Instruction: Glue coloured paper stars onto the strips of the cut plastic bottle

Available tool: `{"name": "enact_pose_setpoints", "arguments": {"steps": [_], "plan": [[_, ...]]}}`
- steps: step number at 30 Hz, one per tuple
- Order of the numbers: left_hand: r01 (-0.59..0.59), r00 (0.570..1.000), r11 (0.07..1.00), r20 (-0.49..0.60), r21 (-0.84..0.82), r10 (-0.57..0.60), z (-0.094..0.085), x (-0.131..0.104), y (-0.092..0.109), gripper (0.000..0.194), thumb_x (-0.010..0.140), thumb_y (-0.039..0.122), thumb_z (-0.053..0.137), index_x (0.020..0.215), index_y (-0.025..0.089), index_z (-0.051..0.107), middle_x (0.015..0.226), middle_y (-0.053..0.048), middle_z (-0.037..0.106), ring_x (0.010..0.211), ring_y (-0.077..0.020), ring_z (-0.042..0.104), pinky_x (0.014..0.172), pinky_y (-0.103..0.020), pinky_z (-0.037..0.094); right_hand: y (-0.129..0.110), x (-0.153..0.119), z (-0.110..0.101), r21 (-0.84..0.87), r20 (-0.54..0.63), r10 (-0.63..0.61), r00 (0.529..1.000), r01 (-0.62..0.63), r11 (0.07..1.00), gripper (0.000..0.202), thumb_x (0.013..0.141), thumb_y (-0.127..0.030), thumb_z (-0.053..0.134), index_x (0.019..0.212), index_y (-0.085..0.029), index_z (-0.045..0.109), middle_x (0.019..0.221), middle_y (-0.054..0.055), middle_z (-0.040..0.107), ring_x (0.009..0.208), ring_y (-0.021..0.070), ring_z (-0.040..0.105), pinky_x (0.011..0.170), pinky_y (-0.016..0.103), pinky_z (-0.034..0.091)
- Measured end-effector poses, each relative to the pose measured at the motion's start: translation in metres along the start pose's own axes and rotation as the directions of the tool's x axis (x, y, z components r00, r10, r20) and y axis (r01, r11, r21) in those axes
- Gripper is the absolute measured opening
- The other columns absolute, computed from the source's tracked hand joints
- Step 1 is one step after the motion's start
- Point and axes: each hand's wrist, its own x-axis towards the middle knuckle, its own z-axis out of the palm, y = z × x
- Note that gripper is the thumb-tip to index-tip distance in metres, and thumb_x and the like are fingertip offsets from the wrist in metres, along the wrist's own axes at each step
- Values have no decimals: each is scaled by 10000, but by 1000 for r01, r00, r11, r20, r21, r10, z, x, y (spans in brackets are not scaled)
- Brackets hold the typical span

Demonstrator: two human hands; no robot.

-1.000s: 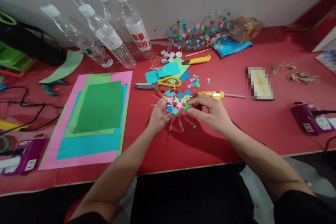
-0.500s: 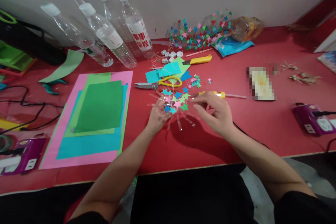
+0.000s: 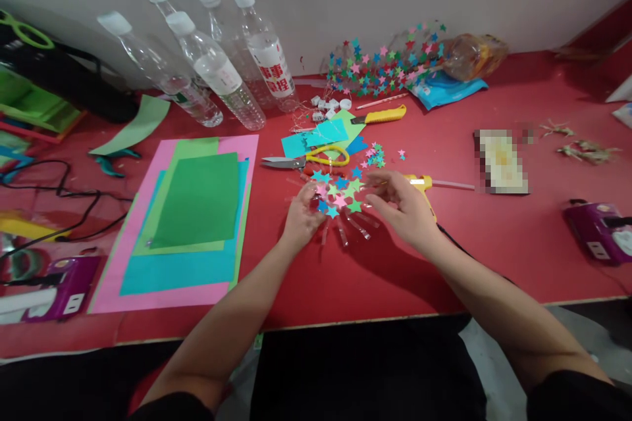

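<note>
My left hand [image 3: 302, 217] grips the left side of a cut clear plastic piece [image 3: 342, 231] whose thin strips fan out over the table. Paper stars [image 3: 340, 200] in pink, blue and green cover its middle. On the right side my right hand [image 3: 407, 207] is close to the stars, fingers curved and apart, with nothing visible in them. Whether its fingertips touch a strip I cannot tell. A yellow glue gun [image 3: 419, 182] with a glue stick lies partly hidden behind that hand. Yellow-handled scissors [image 3: 316, 159] rest just beyond the stars.
Coloured paper sheets [image 3: 195, 200] lie at left. Several plastic bottles [image 3: 271, 62] stand along the wall. Behind are a yellow utility knife [image 3: 385, 116], loose small stars [image 3: 375, 154] and a star-covered clear piece [image 3: 388, 69]. A phone [image 3: 502, 161] and purple power socket [image 3: 597, 230] sit right.
The whole view has shifted slightly, so things appear further right. My right hand's fingers have curled a little and stay beside the stars. My left hand keeps its hold.
</note>
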Motion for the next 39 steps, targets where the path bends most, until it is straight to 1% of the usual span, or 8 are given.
{"name": "enact_pose_setpoints", "arguments": {"steps": [4,10,16,22,27,32,36,39], "plan": [[-41,998,995,-41,92,45,-1,3,7,374,561,180,727,925,192,640,1106,-88,649,1192,-305,549,1082,-489,409,5,2,5,-22,-25,-45,999,45,999,161,864,-191,581,1017,-223,621,938,29,688,802,143,656,727,305,538],[4,996,982,84,189,-21,-2,-1,16,379,658,265,729,1018,186,643,1151,-102,647,1011,-240,646,949,-411,517,16,12,2,-230,-45,-166,985,151,961,160,850,-107,551,850,-225,658,822,15,698,802,162,643,740,317,510],[88,968,995,230,52,-98,-26,-1,25,610,637,157,660,1241,201,581,1235,-103,653,1111,-227,642,1016,-408,480,21,16,2,-248,-39,-172,984,157,956,175,869,-115,524,867,-222,662,814,16,699,791,156,647,727,310,504],[184,924,974,361,-131,-126,-37,0,32,670,608,89,624,1263,217,554,1266,-128,652,1168,-245,636,1000,-417,500,17,14,0,-297,-26,-229,973,211,931,161,885,-125,520,913,-221,646,895,41,703,861,173,644,768,336,513],[213,910,962,392,-172,-132,-46,1,32,645,587,46,591,1203,237,585,1243,-114,667,1151,-251,649,998,-423,510,13,11,-3,-307,-28,-248,968,228,924,170,895,-145,517,981,-236,632,963,52,688,894,185,644,791,367,537],[210,915,952,386,-223,-112,-51,-1,43,768,578,12,587,1305,250,520,1301,-129,620,1182,-266,629,980,-405,526,13,9,-3,-287,-25,-236,972,219,933,174,903,-158,517,1023,-215,628,1033,77,669,896,179,642,789,365,558],[249,905,958,387,-143,-178,-57,-4,54,658,637,73,691,1256,238,544,1324,-125,610,1182,-252,627,910,-350,554,15,12,-3,-311,25,-286,958,279,909,209,906,-131,491,1037,-220,628,1044,80,682,989,203,645,861,404,553],[266,894,963,385,-42,-230,-62,-5,56,513,686,151,730,1180,205,602,1205,-119,682,1080,-228,677,895,-350,559,18,15,-3,-326,69,-331,941,335,884,265,915,-103,449,1081,-230,612,1117,87,676,1093,214,629,932,438,532]]}}
